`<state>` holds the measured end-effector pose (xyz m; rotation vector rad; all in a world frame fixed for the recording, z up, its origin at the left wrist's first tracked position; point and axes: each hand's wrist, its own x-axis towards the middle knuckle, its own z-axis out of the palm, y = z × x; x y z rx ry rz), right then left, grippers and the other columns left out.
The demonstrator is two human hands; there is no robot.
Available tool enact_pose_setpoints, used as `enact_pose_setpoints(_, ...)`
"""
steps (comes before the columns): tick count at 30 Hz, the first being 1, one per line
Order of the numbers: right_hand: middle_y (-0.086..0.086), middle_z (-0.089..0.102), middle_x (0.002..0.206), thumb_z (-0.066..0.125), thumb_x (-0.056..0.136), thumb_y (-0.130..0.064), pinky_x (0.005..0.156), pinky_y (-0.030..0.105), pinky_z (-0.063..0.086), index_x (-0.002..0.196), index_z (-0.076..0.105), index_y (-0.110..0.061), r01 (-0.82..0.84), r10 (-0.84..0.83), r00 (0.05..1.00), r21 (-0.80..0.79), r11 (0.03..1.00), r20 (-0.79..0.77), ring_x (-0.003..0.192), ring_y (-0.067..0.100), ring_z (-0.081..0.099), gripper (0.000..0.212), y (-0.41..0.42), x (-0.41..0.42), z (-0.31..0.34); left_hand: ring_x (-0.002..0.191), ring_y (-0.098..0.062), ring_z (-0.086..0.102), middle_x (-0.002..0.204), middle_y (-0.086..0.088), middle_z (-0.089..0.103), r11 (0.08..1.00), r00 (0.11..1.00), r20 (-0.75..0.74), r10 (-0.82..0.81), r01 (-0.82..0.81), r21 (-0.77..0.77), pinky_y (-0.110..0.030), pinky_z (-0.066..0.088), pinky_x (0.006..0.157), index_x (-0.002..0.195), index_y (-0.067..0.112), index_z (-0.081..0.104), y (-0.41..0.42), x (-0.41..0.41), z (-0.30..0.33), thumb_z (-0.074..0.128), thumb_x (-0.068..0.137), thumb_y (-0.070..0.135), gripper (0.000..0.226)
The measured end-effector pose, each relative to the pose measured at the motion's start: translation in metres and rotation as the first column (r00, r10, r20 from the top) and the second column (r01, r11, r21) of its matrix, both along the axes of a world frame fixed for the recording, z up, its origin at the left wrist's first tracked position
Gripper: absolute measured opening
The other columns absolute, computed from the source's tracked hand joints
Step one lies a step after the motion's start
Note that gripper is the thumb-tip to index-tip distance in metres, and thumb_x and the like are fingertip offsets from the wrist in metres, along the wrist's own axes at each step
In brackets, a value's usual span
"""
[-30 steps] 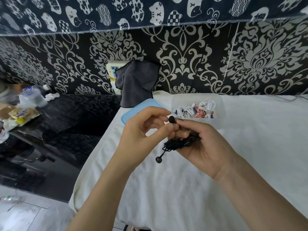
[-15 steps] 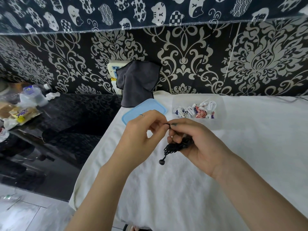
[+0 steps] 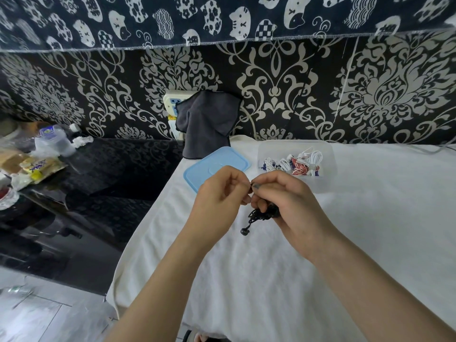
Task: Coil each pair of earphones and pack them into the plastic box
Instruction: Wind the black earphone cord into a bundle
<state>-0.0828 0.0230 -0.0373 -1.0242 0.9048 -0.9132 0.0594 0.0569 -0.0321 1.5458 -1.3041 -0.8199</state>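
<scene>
Earphones (image 3: 299,164) inside plastic box (image 3: 328,178)

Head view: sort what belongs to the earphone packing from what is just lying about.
Job:
black earphones, held by both hands, left and right
plastic box of coiled earphones
blue lid

Lying about:
grey cloth
snack packets
plastic bottle

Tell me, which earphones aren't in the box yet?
The black earphones. The right hand grips the coil and the left hand pinches its cord, one bud dangling. The white, blue and red-striped sets already lie in the clear plastic box.
</scene>
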Motion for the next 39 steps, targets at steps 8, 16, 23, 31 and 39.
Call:
enact_pose_setpoints(8, 0.004, 0.064, 0.063, 0.058, 0.092, 0.004, 0.072, 0.033, 0.046, 0.095, 0.065, -0.003, -0.002, 0.002, 1.000, 0.004, 1.000, 0.005, 0.067, 0.021, 0.053, 0.011, -0.001, 0.000, -0.002, 0.069, -0.010, 0.065, 0.077, 0.001, 0.071, 0.999, 0.994, 0.104, -0.034, 0.034, -0.001, -0.022, 0.054, 0.069, 0.090, 0.014, 0.063, 0.004, 0.002, -0.003, 0.052, 0.104, 0.019, 0.018)
enact_pose_setpoints(16, 0.010, 0.065, 0.069, 0.059, 0.090, 0.002, 0.068, 0.032, 0.045, 0.091, 0.066, -0.006, -0.010, 0.008, 0.998, -0.040, 0.999, -0.055, 0.063, 0.018, 0.053, 0.011, -0.001, 0.001, -0.005, 0.061, -0.005, 0.055, 0.069, 0.006, 0.066, 1.000, 0.965, 0.263, 0.009, -0.007, -0.009, -0.021, 0.045, 0.060, 0.080, 0.011, 0.057, 0.001, 0.002, -0.006, 0.048, 0.106, 0.024, 0.030)
enact_pose_setpoints(23, 0.016, 0.053, 0.068, 0.058, 0.092, 0.005, 0.071, 0.030, 0.049, 0.094, 0.065, -0.002, 0.051, -0.058, 0.995, 0.085, 0.995, 0.082, 0.062, 0.016, 0.058, 0.010, -0.006, 0.000, -0.006, 0.070, -0.011, 0.063, 0.090, -0.001, 0.075, 0.951, 0.997, 0.014, -0.075, 0.067, 0.301, -0.036, 0.053, 0.077, 0.099, 0.014, 0.067, 0.004, 0.014, -0.012, 0.038, 0.103, 0.024, 0.031)
enact_pose_setpoints(31, 0.009, 0.058, 0.070, 0.055, 0.095, 0.004, 0.068, 0.027, 0.054, 0.099, 0.062, -0.004, 0.151, -0.218, 0.943, 0.261, 0.953, 0.250, 0.057, 0.014, 0.052, 0.011, -0.014, 0.000, -0.009, 0.083, -0.007, 0.067, 0.092, 0.007, 0.076, 0.826, 0.904, 0.063, -0.423, 0.356, 0.437, -0.032, 0.055, 0.081, 0.102, 0.018, 0.068, 0.010, 0.022, -0.026, 0.056, 0.097, 0.014, 0.014)
enact_pose_setpoints(39, -0.003, 0.066, 0.071, 0.064, 0.092, -0.014, 0.058, 0.026, 0.050, 0.092, 0.071, -0.026, -0.023, -0.115, 0.920, -0.342, 0.939, -0.376, 0.061, 0.017, 0.062, 0.014, -0.009, 0.001, -0.024, 0.065, -0.008, 0.058, 0.073, 0.009, 0.069, 0.914, 0.952, 0.077, -0.296, 0.260, 0.311, -0.026, 0.051, 0.067, 0.104, 0.013, 0.070, 0.009, 0.035, -0.020, 0.052, 0.103, 0.010, 0.018)
